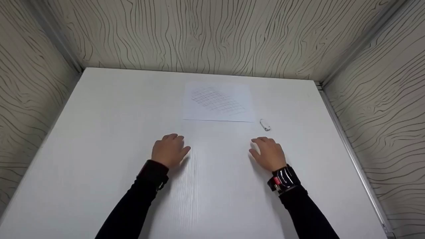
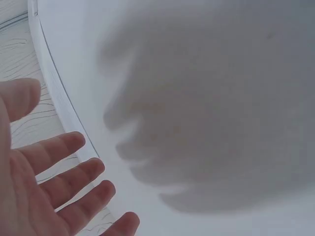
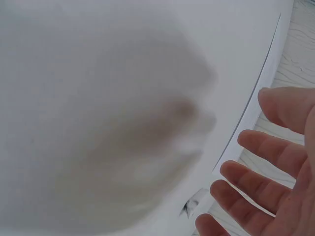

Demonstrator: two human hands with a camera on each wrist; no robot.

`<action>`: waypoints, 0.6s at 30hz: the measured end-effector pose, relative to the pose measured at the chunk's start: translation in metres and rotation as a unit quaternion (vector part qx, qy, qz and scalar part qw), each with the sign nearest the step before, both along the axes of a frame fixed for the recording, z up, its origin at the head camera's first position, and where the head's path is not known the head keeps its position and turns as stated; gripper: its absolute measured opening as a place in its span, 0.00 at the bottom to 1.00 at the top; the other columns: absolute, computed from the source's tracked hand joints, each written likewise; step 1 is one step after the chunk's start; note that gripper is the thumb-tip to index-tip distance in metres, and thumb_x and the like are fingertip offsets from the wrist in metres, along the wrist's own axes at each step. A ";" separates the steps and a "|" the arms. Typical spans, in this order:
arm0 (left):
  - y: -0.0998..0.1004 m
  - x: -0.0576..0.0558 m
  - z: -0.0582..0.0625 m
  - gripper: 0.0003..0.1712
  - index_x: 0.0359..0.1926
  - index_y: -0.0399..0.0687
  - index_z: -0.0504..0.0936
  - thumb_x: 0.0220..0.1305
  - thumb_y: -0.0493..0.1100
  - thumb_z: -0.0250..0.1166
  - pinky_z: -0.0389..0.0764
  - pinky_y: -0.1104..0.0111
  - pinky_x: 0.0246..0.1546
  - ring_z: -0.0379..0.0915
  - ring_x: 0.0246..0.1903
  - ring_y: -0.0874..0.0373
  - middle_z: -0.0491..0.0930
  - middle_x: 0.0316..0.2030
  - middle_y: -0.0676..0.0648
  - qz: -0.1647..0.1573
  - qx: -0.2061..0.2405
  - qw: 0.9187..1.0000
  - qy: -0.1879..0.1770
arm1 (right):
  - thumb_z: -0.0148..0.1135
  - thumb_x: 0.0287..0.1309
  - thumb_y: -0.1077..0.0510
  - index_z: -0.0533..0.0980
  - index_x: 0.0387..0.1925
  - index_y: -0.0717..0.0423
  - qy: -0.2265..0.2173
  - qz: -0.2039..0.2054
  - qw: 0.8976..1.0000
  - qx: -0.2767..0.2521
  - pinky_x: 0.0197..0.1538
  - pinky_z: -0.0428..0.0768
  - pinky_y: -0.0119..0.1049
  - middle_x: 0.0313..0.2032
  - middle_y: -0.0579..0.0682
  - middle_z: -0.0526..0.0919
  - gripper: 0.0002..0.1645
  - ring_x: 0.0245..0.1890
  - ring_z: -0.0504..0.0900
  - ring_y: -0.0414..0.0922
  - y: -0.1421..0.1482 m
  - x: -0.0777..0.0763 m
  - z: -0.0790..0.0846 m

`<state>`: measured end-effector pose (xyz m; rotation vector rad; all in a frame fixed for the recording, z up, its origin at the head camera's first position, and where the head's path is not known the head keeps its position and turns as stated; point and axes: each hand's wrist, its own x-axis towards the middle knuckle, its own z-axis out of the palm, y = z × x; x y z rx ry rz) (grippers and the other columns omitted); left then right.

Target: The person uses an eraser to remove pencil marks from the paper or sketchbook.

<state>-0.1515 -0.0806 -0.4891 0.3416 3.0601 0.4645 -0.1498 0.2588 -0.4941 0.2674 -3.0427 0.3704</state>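
A sheet of white paper [image 1: 217, 114] with a pencil-drawn grid of slanting, crossing lines lies flat towards the back of the table. Just off its lower right corner is a small white oblong piece with dark smudges, like a used eraser [image 1: 265, 124], also seen in the right wrist view as a smudged eraser [image 3: 193, 201]. My left hand [image 1: 168, 151] is over the table below the paper's left corner, palm down, fingers loose and holding nothing. Below the eraser, my right hand [image 1: 269, 152] is likewise palm down, fingers relaxed and spread, with nothing in it.
The white table [image 1: 109, 132] spreads out around both hands. Wood-grain patterned panels [image 1: 192, 36] stand behind it and along both sides, with a grey metal strip [image 1: 358, 166] by the right edge. Both wrists carry black straps over black sleeves.
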 end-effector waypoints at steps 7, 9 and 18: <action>0.018 -0.009 0.010 0.24 0.51 0.48 0.77 0.60 0.57 0.56 0.74 0.48 0.47 0.73 0.51 0.45 0.78 0.50 0.43 -0.016 -0.022 1.000 -0.004 | 0.61 0.54 0.49 0.75 0.51 0.54 -0.003 -0.009 1.000 0.002 0.44 0.74 0.57 0.51 0.61 0.77 0.24 0.49 0.76 0.60 0.017 -0.010 0.010; 0.026 -0.011 0.012 0.23 0.51 0.48 0.77 0.60 0.57 0.56 0.73 0.48 0.47 0.73 0.50 0.45 0.78 0.50 0.43 -0.017 -0.025 1.000 -0.006 | 0.61 0.54 0.49 0.76 0.51 0.54 -0.005 -0.013 1.000 0.000 0.44 0.74 0.58 0.51 0.62 0.77 0.24 0.48 0.76 0.61 0.022 -0.014 0.014; 0.067 -0.007 0.016 0.22 0.52 0.51 0.77 0.60 0.56 0.57 0.73 0.51 0.48 0.75 0.49 0.47 0.78 0.50 0.46 -0.044 -0.006 0.999 -0.001 | 0.58 0.56 0.49 0.72 0.55 0.57 -0.073 -0.061 0.995 0.030 0.42 0.74 0.59 0.48 0.65 0.77 0.26 0.46 0.75 0.63 0.047 -0.038 0.023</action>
